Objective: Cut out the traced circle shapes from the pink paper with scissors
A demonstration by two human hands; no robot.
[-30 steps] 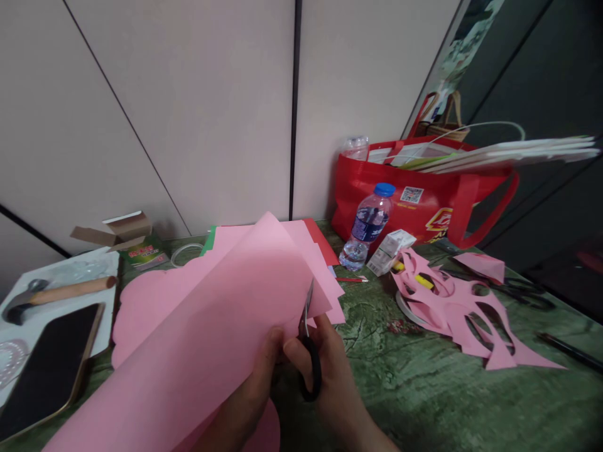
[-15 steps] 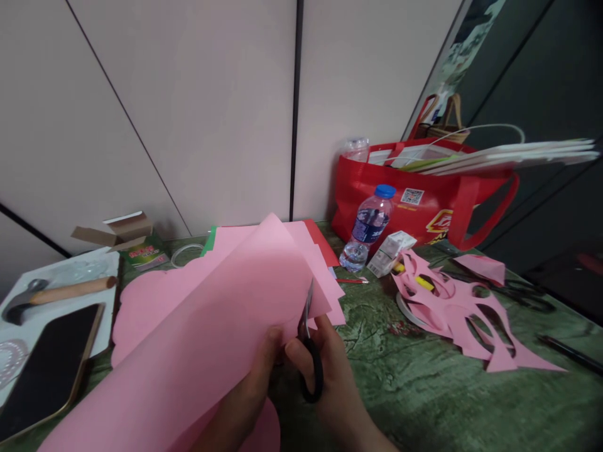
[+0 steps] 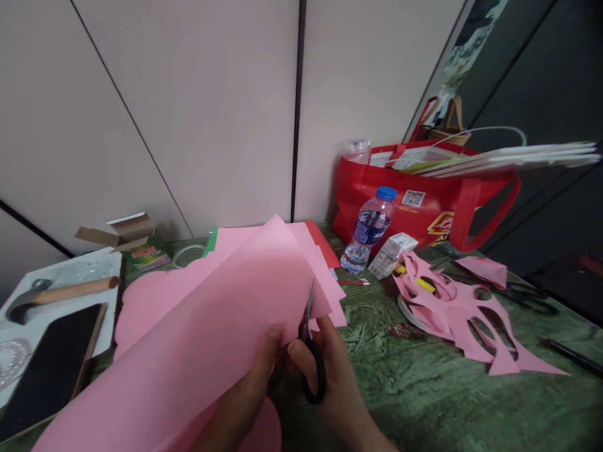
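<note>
A large pink paper sheet [image 3: 202, 339], curled over at the left, is raised above the table. My left hand [image 3: 249, 389] pinches its lower edge, thumb on top. In my right hand [image 3: 334, 376] are scissors [image 3: 311, 351] with black handles, thumb through one loop. Their blades point up and lie at the sheet near its right corner, where a cut edge shows. Part of the lower blade is hidden by the paper. Behind the raised sheet rests a stack of pink paper [image 3: 330, 276], with red and green sheets showing at its back.
To the right lie pink paper scraps [image 3: 471, 314] with cut-out holes, and a dark pen [image 3: 570, 355]. A water bottle [image 3: 370, 229] and small white box [image 3: 392, 254] stand before a red bag [image 3: 400, 179]. At left are a hammer [image 3: 61, 294], phone [image 3: 51, 370] and opened carton [image 3: 141, 245].
The whole view has shifted very slightly. Both hands, the scissors and the pink sheet keep nearly the same positions.
</note>
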